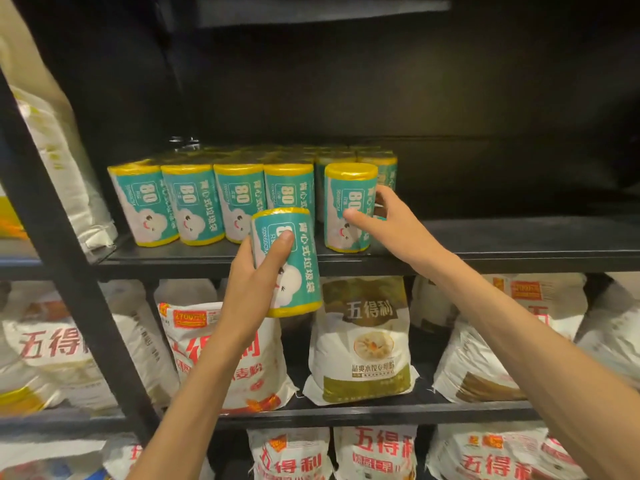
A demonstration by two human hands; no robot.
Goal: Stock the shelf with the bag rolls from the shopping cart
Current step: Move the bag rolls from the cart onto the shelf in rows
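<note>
Teal and yellow bag rolls stand in rows on the black shelf (485, 251); several fill the front row (194, 202). My left hand (256, 282) grips one roll (294, 265) upright, in front of the shelf's edge and below the row. My right hand (384, 220) holds another roll (348, 206) that stands on the shelf at the right end of the front row, thumb on its front and fingers behind it. The shopping cart is out of view.
To the right of the rolls the shelf board is bare and dark. White flour bags (363, 341) fill the two shelves below. A black upright post (59, 244) runs down the left, with more white bags (65, 161) beyond it.
</note>
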